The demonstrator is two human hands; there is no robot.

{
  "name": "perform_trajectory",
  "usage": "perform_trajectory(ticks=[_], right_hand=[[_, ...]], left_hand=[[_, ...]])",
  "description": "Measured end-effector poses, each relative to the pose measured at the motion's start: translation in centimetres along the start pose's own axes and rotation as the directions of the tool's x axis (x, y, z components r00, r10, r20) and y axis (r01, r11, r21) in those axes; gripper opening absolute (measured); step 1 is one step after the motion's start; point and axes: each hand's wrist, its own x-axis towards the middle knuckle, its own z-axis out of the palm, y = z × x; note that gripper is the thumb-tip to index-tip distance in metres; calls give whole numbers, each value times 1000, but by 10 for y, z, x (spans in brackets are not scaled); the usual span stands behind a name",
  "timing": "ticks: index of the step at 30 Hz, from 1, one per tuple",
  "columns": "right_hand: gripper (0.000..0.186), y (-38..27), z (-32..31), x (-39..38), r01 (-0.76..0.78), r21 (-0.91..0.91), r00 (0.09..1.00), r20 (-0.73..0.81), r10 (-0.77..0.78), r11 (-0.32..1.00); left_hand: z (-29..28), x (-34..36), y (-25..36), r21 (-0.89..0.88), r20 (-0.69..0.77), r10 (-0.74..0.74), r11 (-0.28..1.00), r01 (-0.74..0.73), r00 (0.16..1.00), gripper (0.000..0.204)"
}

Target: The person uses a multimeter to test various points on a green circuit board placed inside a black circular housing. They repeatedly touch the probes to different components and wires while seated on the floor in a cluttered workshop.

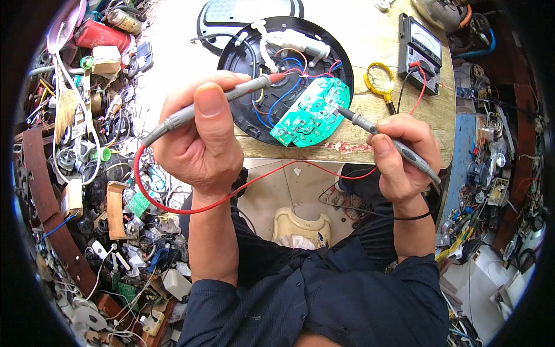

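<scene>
Well, left grip (202, 144) holds probe (247, 88) (red-tipped).

The person wears a dark navy short-sleeved cloth shirt (352, 301) with small round dark buttons (303, 284) along its front placket and a small pale mark (254, 317) on the chest. The loose left sleeve (208, 303) and right sleeve (425, 283) leave the forearms (214, 246) uncovered; the left hand (202, 141) and right hand (402, 159) are bare. Dark, creased cloth trousers (373, 228) cover the legs.
</scene>
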Motion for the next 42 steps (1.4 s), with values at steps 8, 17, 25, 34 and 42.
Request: perform_trajectory(ticks=[8, 17, 25, 34, 42], right_hand=[[12, -1, 2, 9, -41, -23, 997, 60, 43, 999], [7, 1, 3, 7, -61, -15, 994, 88, 62, 998], [9, 1, 3, 8, -6, -53, 993, 113, 12, 999], [14, 4, 9, 9, 84, -101, 991, 112, -73, 991], [18, 5, 10, 2, -57, -68, 988, 138, 66, 996]], left_hand=[[4, -2, 1, 4, -5, -9, 1000, 9, 1000, 27], [4, -1, 1, 88, 4, -1, 996, 0, 1000, 37], [4, -1, 2, -26, -11, -15, 1000, 14, 1000, 26], [-2, -1, -1, 1, 34, -8, 1000, 8, 999, 25], [2, -2, -1, -29, 15, -8, 1000, 9, 1000, 25]])
